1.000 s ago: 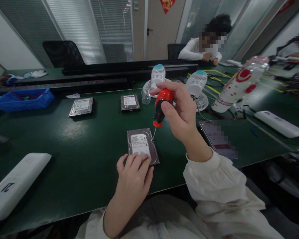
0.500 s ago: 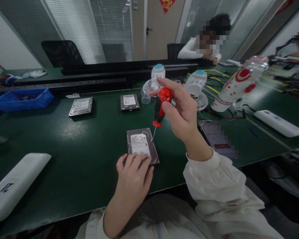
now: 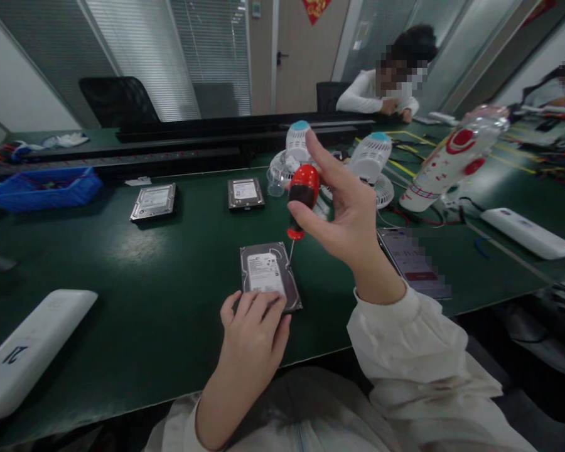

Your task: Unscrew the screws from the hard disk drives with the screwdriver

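Note:
A hard drive (image 3: 265, 267) lies flat on the green table, label side up. My left hand (image 3: 254, 333) rests on its near end, fingertips pressing on the label and the near edge. In my right hand (image 3: 343, 210) is a red and black screwdriver (image 3: 303, 194), held nearly upright with the thumb along the handle and the index finger raised. Its thin shaft meets the right edge of the drive; the tip is too small to make out, and so is any screw under it.
Two more hard drives, one (image 3: 245, 193) behind and one (image 3: 154, 202) farther left, lie on the table (image 3: 169, 333). White fans (image 3: 370, 154), a phone (image 3: 417, 263), a patterned bottle (image 3: 452, 160) and a white power bank (image 3: 530, 232) stand right. A blue basket (image 3: 47, 188) is left. Someone (image 3: 367, 91) sits across.
My right hand has turned on the screwdriver handle: the index finger has lifted and the thumb has moved left across the handle. My left hand and the hard drive have stayed still.

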Tool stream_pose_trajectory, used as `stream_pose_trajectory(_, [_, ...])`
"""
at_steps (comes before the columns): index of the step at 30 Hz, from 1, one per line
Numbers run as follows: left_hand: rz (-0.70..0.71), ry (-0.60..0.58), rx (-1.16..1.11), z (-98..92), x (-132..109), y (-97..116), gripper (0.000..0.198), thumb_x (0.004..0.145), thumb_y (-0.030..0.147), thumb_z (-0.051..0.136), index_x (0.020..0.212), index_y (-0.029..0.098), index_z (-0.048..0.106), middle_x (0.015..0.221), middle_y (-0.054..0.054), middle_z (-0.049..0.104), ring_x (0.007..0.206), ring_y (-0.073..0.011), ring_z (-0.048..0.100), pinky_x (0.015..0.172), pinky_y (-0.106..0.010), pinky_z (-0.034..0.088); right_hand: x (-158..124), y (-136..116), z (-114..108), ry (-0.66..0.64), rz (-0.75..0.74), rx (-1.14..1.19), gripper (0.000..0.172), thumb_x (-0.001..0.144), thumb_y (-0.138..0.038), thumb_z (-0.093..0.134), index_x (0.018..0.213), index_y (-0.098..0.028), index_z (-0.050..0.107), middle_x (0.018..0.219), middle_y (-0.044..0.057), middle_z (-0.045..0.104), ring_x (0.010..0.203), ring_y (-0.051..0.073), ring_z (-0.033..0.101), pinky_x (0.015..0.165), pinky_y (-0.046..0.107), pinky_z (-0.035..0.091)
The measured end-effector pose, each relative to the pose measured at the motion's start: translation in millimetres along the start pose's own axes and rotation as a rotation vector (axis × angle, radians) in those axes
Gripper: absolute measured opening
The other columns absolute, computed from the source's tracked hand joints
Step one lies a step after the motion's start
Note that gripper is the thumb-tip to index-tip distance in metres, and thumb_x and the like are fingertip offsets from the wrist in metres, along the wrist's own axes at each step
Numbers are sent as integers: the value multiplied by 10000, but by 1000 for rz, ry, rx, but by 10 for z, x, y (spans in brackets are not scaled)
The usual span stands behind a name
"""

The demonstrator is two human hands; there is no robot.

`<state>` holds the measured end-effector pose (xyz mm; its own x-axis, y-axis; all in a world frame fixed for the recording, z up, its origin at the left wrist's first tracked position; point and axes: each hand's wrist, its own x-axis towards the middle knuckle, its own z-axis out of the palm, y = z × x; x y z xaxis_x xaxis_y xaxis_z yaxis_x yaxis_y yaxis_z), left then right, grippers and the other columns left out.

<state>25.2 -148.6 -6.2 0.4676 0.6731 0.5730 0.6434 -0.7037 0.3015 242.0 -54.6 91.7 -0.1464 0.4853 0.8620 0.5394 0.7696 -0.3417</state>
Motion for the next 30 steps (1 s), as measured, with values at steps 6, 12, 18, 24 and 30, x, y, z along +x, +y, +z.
stream_pose_trajectory(6, [-7,-11,0,-6,1,5,178,1043,149,640,1119,209,790,1126,-63,846,1039,-275,738,1094,-489,381,-8,-36,17,-19,17,127,420,1010,-275,570,1429,-307,593,1226,47,762,1073,243,763,994,474,651])
stream_pose_trajectory(12, [-16,-20,5,-4,0,7,192,1048,151,626,1121,215,792,1137,-65,849,1048,-280,739,1103,-501,382,21,-5,48,71,-14,-21,390,926,-464,823,1231,-299,647,1186,54,758,1064,250,752,962,463,663])
stream_pose_trajectory(18, [-14,-16,-4,-13,5,8,188,1046,149,628,1120,213,788,1132,-62,849,1044,-277,739,1104,-491,376,-24,44,5,35,81,-25,563,980,-410,701,1528,-310,620,1214,47,787,991,245,795,851,435,695])
stream_pose_trajectory(24, [-13,-22,-12,-21,13,16,186,1047,139,624,1117,204,784,1123,-58,846,1032,-274,739,1089,-480,371,-41,60,7,-1,22,42,563,994,-356,641,1545,-325,532,1230,36,771,974,221,814,760,355,684])
stream_pose_trajectory(30, [-6,-12,-5,-25,12,9,183,1038,137,640,1123,200,789,1124,-57,846,1037,-275,738,1097,-481,365,-34,53,77,90,84,59,548,899,-428,840,1310,-336,491,1300,44,683,918,177,774,648,306,661])
